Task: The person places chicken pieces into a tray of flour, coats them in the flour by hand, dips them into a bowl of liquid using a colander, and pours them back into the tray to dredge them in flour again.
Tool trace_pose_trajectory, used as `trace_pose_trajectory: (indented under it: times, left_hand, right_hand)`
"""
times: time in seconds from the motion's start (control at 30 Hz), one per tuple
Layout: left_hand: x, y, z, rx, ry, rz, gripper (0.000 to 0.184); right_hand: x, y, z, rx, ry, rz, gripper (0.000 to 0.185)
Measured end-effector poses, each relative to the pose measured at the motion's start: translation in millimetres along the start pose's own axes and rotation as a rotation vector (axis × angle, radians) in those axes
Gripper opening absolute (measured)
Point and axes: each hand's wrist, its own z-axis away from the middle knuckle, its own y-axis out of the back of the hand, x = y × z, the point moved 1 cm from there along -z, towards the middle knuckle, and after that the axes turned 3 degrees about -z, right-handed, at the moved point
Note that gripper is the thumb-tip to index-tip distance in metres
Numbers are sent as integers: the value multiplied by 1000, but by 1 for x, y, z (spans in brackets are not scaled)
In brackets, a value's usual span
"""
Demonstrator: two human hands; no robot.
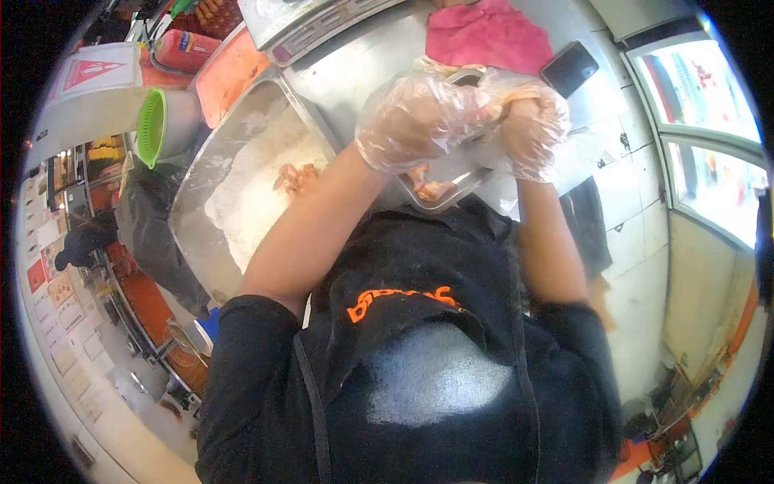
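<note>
Both of my hands wear loose clear plastic gloves and meet above a small metal tray point(466, 194). Fingers closed, my left hand point(423, 117) grips one side of a pale pink and yellowish raw chicken piece point(493, 105). My right hand point(534, 125) is closed on its other side, and the gloves cover most of it. More raw chicken point(431, 189) lies in the small tray below, partly hidden by my hands. Left of my left forearm is a large metal tub point(189, 194) of white flour point(242, 189), with chicken pieces point(298, 179) lying on the flour.
A pink cloth point(488, 36) and a black phone point(571, 68) lie on the metal counter point(347, 81) beyond my hands. An orange-pink tray point(230, 77) and a green basket point(151, 127) stand past the tub. A glass-fronted cabinet point(701, 137) is at right.
</note>
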Motion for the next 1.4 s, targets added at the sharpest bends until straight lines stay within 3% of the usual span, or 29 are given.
trace_pose_trajectory:
  times: [0.1,0.2,0.3,0.33,0.43,0.5,0.53,0.57,0.67,0.73,0.77,0.8,0.83,0.87,0.93,1.0,1.03,1.07,1.1,1.17,1.2,1.23,1.3,1.33,1.4]
  left_hand:
    - [17,24,-27,-61,3,-108,13]
    - [7,11,-33,-76,72,155,13]
    - [13,26,-43,45,-106,12,15]
    - [12,20,-37,31,-94,25,15]
    - [1,9,-45,-84,-53,188,15]
    - [7,23,-50,-34,31,253,14]
    - [6,22,-49,-155,203,388,15]
    - [8,21,-49,-159,199,388,15]
    - [15,19,-59,-150,116,491,25]
    - [26,14,-66,-252,-122,183,27]
    - [26,12,-66,-260,-124,184,27]
    - [25,12,-65,-242,-152,52,30]
    - [23,14,-64,-229,-182,-79,32]
    - [13,19,-63,-149,-355,-415,39]
    - [-7,31,-55,-209,203,308,39]
    - [-13,15,-32,-163,564,963,50]
    - [-2,7,-25,-186,674,1138,62]
    - [1,-5,-23,-287,483,824,70]
    - [9,-18,-17,-295,483,823,70]
    - [25,-40,-6,-110,731,960,68]
    - [29,-44,-14,-87,599,728,52]
    - [21,-48,-12,-84,605,729,52]
    - [13,-51,-13,-167,304,-203,38]
    - [11,-53,-10,6,708,344,31]
    - [5,-45,-8,48,662,433,29]
  right_hand:
    - [11,14,-8,67,418,219,9]
    - [7,26,3,23,354,-25,9]
    - [-7,29,-10,-18,310,-288,11]
    - [-14,31,-12,-32,67,-151,11]
    - [-27,49,-23,-133,390,550,19]
    - [-25,46,-22,-339,105,-357,34]
    - [-24,45,-21,-429,-43,-816,44]
    - [-15,47,-16,-423,-42,-817,44]
    - [16,40,0,-555,-93,-421,42]
    - [18,23,13,-462,-146,-198,34]
    - [19,18,17,-430,-167,-126,32]
    - [17,15,12,-309,117,33,28]
    - [14,13,13,-274,66,48,28]
    - [4,10,14,-239,15,62,28]
    - [21,-1,11,-209,5,54,27]
    - [26,-3,4,-164,12,58,26]
    - [25,-3,0,-108,53,-133,25]
    - [24,-2,-1,-57,93,-323,24]
    - [23,3,-1,-51,89,-326,24]
    - [15,11,-4,-324,-142,-552,23]
    - [11,13,-4,-415,-225,-619,23]
    - [3,10,-2,-386,-271,-850,22]
    - [-7,16,-7,-352,-319,-1073,21]
    - [-12,21,-13,-413,-266,-949,21]
    - [-11,29,-23,-465,-210,-819,22]
